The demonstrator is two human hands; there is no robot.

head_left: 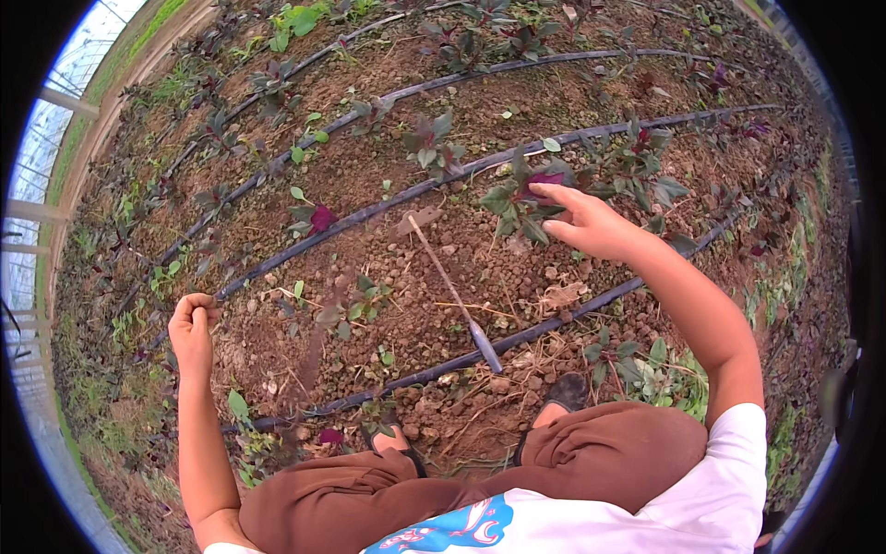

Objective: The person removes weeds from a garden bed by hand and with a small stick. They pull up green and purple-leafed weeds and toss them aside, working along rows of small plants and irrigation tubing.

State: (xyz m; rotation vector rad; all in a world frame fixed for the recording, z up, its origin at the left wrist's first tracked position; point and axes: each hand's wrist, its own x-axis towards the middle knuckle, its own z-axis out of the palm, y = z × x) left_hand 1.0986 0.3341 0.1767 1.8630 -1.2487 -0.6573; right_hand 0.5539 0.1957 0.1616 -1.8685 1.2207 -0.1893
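Note:
My right hand [578, 218] reaches over a leafy plant with dark green and magenta leaves [516, 201], its fingers apart and touching or just above the leaves. Out at the left, my left hand [194, 329] is closed, thumb against curled fingers, near a black drip irrigation hose [277, 257]; whether something small is pinched in it cannot be told. Between the hands, a small hand hoe [446, 280] lies on the crumbly soil, its blade away from me and its handle end across the nearest hose.
More hoses [429, 374] curve across the bed. Small seedlings [367, 301], purple-leaved plants [432, 145] and dry stalks stand or lie around. My shoes [567, 393] rest on the soil just before me. A greenhouse wall with posts [38, 211] runs along the left.

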